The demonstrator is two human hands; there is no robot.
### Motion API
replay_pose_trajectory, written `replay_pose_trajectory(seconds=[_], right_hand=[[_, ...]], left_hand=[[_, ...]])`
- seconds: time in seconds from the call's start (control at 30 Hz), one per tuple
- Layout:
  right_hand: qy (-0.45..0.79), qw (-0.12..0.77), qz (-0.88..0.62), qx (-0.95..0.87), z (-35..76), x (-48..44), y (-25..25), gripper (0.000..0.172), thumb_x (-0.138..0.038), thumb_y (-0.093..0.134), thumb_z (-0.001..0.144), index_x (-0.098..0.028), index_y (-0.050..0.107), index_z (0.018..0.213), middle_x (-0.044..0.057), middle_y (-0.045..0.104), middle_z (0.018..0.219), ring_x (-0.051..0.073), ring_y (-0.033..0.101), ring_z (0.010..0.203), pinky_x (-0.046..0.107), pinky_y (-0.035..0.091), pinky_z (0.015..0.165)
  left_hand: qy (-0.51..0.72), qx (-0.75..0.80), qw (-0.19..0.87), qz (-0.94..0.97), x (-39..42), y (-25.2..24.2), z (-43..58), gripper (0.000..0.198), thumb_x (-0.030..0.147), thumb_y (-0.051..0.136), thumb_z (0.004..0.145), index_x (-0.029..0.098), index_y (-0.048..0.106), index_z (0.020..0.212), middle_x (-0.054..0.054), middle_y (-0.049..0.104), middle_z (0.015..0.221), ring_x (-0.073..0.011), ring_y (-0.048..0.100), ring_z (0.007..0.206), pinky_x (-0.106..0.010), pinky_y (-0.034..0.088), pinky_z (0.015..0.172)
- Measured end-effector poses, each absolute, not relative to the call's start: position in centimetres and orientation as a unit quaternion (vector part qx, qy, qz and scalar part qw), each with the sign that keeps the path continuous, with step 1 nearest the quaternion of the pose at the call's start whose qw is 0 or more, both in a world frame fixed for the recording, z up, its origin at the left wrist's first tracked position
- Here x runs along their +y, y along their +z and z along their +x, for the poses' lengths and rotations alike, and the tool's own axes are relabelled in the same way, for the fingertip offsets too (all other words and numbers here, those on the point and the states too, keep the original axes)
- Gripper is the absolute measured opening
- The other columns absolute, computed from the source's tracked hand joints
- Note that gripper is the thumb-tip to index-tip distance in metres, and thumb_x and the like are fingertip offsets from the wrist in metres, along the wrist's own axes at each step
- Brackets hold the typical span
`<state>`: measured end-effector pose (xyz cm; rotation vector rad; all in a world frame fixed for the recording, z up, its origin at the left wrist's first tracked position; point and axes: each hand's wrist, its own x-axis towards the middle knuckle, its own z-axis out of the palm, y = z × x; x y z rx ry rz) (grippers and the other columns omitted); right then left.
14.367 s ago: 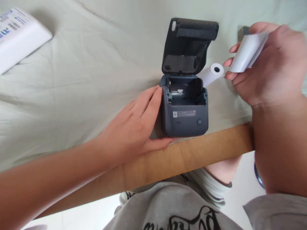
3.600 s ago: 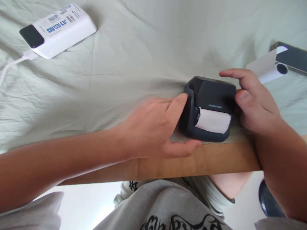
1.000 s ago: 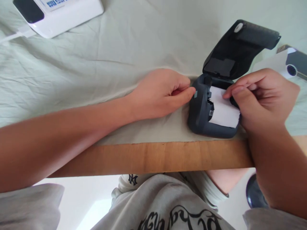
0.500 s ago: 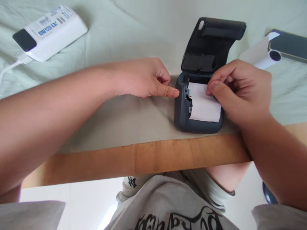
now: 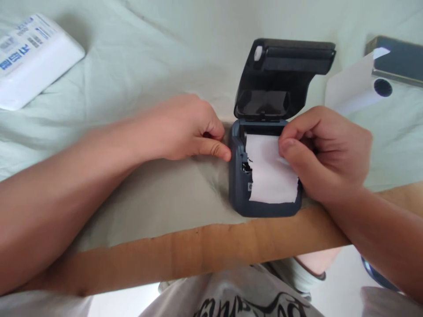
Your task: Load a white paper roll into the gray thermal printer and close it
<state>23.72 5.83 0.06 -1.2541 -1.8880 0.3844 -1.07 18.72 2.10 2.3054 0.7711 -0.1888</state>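
Note:
A small dark blue portable printer [image 5: 238, 193] sits near the table's front edge, its black lid [image 5: 274, 83] swung up and back. White paper [image 5: 272, 180] lies in its compartment, and the ragged loose end hangs over the front part. My right hand [image 5: 330, 152] pinches the paper's right edge between thumb and index finger. It covers part of the printer's right side. At the printer's left side is my left hand [image 5: 191, 130], fingers curled in and thumb stretched out with its tip at the casing. Nothing shows inside it.
On the far left lies a white box-shaped device [image 5: 36, 66] with a blue-printed label. At the right a white cylinder [image 5: 353, 86] with a dark round end lies by a dark flat slab [image 5: 399, 64]. Pale green cloth covers the table; its wooden edge [image 5: 198, 251] runs along the front.
The view has shifted, so the printer and both hands appear lower and slightly further left. The right hand keeps its pinch on the paper, and the left thumb stays by the casing.

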Motion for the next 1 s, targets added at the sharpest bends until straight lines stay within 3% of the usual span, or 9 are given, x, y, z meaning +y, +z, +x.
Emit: replay_pose_trajectory(seconds=[0.27, 0.4, 0.6, 0.7, 0.9, 1.0], right_hand=[[0.153, 0.384, -0.493, -0.766, 23.5, 5.8, 0.6, 0.019, -0.007, 0.067, 0.102, -0.024, 0.063, 0.093, -0.006, 0.066, 0.075, 0.008, 0.044, 0.057, 0.028, 0.031, 0.052], [0.151, 0.375, -0.492, -0.771, 23.5, 5.9, 0.8, 0.019, -0.007, 0.066, 0.102, -0.024, 0.062, 0.094, -0.005, 0.067, 0.075, 0.008, 0.044, 0.056, 0.028, 0.028, 0.049], [0.158, 0.377, -0.488, -0.771, 23.6, 5.8, 0.7, 0.021, -0.006, 0.064, 0.103, -0.025, 0.06, 0.095, -0.005, 0.067, 0.076, 0.008, 0.046, 0.056, 0.028, 0.027, 0.05], [0.165, 0.38, -0.486, -0.769, 23.7, 5.9, 0.6, 0.02, -0.007, 0.065, 0.104, -0.025, 0.062, 0.094, -0.005, 0.069, 0.078, 0.008, 0.047, 0.057, 0.029, 0.029, 0.051], [0.161, 0.388, -0.479, -0.771, 23.7, 6.1, 0.5, 0.019, -0.007, 0.065, 0.101, -0.025, 0.061, 0.095, -0.007, 0.069, 0.077, 0.007, 0.047, 0.058, 0.025, 0.036, 0.052], [0.166, 0.385, -0.474, -0.774, 23.6, 6.1, 0.4, 0.018, -0.008, 0.065, 0.101, -0.025, 0.061, 0.094, -0.007, 0.07, 0.078, 0.007, 0.047, 0.057, 0.024, 0.039, 0.053]], left_hand=[[-0.042, 0.219, 0.335, 0.916, 19.1, 1.4, -1.7, 0.048, 0.035, 0.077, 0.115, 0.021, 0.068, 0.069, 0.006, 0.053, 0.056, -0.0106, 0.04, 0.056, -0.031, 0.025, 0.062], [-0.028, 0.225, 0.357, 0.906, 19.3, 1.2, -2.2, 0.053, 0.039, 0.078, 0.113, 0.02, 0.064, 0.066, 0.008, 0.045, 0.055, -0.0088, 0.035, 0.056, -0.03, 0.024, 0.061], [-0.022, 0.228, 0.431, 0.873, 19.9, 1.1, -2.3, 0.068, 0.07, 0.072, 0.112, 0.021, 0.058, 0.067, 0.007, 0.042, 0.058, -0.0092, 0.037, 0.062, -0.031, 0.026, 0.063], [-0.017, 0.232, 0.432, 0.871, 20.0, 1.2, -2.2, 0.072, 0.077, 0.071, 0.11, 0.021, 0.059, 0.066, 0.007, 0.043, 0.058, -0.0085, 0.037, 0.062, -0.032, 0.025, 0.062], [-0.054, 0.261, 0.407, 0.874, 19.7, 1.6, -1.7, 0.063, 0.061, 0.078, 0.112, 0.016, 0.063, 0.069, 0.011, 0.041, 0.06, -0.0037, 0.034, 0.062, -0.029, 0.025, 0.069], [-0.065, 0.285, 0.373, 0.881, 19.4, 1.7, -1.5, 0.056, 0.05, 0.085, 0.109, 0.017, 0.062, 0.069, 0.012, 0.038, 0.058, -0.0054, 0.033, 0.063, -0.03, 0.026, 0.07]])
